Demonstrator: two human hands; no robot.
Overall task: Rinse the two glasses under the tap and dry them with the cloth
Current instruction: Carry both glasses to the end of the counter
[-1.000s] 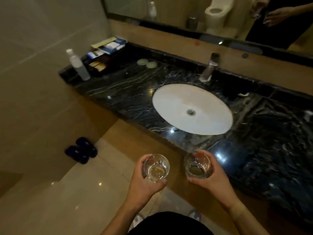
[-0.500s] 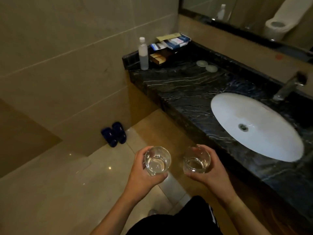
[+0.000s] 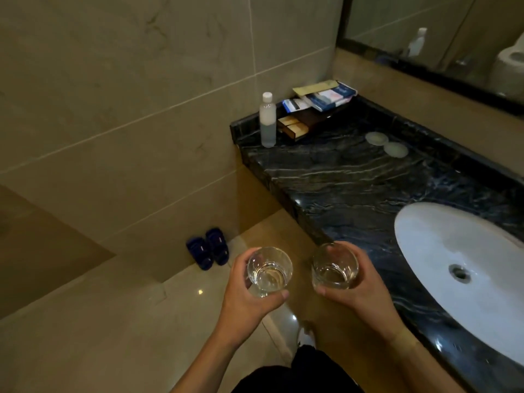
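Just short of the black marble counter (image 3: 354, 177), the left hand (image 3: 249, 302) wraps a clear round glass tumbler (image 3: 269, 270), and the right hand (image 3: 360, 293) wraps its twin (image 3: 334, 266). Both stand upright over the floor, thick-based, apparently empty. Beside them lies the white oval basin (image 3: 442, 251), holding only its drain (image 3: 459, 272).

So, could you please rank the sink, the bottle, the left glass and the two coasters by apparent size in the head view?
1. Sink, cut off by the frame.
2. Bottle and left glass: unsure, the glass is nearer.
3. Coasters, both alike.
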